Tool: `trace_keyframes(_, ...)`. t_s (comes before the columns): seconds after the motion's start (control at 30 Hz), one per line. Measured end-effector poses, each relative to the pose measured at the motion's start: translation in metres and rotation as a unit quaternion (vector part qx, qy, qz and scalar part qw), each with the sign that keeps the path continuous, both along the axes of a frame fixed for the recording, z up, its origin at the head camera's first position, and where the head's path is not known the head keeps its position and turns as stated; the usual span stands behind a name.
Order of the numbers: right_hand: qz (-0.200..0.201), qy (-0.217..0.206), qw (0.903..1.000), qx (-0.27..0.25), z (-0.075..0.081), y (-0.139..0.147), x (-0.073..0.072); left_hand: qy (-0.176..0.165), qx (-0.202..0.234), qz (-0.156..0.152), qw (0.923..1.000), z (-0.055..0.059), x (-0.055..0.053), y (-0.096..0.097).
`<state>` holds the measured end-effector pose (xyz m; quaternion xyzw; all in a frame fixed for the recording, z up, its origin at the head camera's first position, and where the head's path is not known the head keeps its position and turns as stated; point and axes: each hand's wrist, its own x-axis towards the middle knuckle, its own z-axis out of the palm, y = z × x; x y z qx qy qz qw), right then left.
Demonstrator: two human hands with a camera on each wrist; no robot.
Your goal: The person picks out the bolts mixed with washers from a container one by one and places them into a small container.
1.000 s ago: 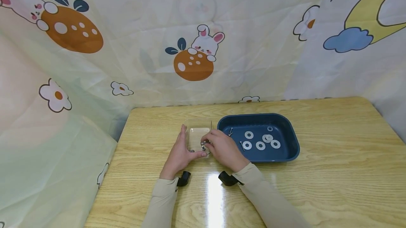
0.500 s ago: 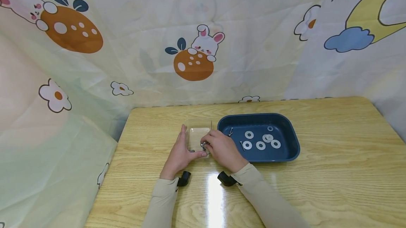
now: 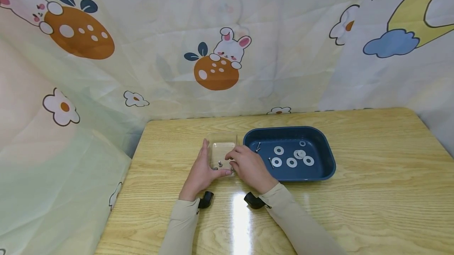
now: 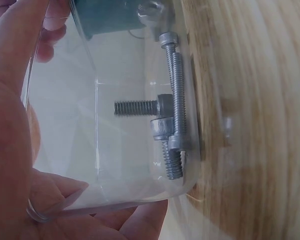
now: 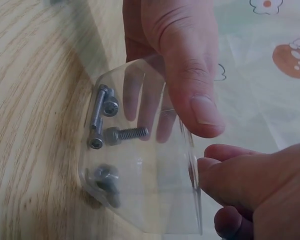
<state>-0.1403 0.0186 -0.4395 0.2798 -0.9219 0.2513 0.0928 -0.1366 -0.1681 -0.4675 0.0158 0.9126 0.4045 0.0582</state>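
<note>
A clear plastic box (image 3: 222,150) stands on the table. My left hand (image 3: 202,172) grips it from the left, thumb along the near side and fingers along the outer wall. Several socket-head bolts lie in its bottom, the long bolts (image 4: 178,95) along one side. One short bolt (image 4: 135,107) stands upright on its head, and another short bolt (image 4: 165,145) lies tilted beside it. Over the box's right rim reaches my right hand (image 3: 250,168), its fingers bent and apart from the thumb, no bolt visible between them. In the right wrist view its fingertips (image 5: 207,167) are beside the rim.
A dark blue tray (image 3: 331,164) stands right of the box, close to the right hand. Several flat washers (image 3: 292,162) and a few bolts (image 3: 271,162) lie in it. Behind the wooden table (image 3: 372,192) hangs a printed cloth (image 3: 294,69).
A short bolt held by my right hand has been let go and now stands in the box. My right fingers have parted. The left hand and box have stayed put.
</note>
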Motion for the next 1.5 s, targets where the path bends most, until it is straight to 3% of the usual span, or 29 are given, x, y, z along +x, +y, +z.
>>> trace_keyframes(0.5, -0.009, 0.014, 0.999, -0.042, 0.006, 0.02, 0.002, -0.001, -0.003, 0.001, 1.0, -0.001, 0.0, 0.001)
trace_keyframes(1.5, -0.051, 0.008, 0.9975, -0.049, 0.007, 0.069, 0.002, 0.002, 0.004, 0.0, 1.0, 0.0, 0.001, 0.0)
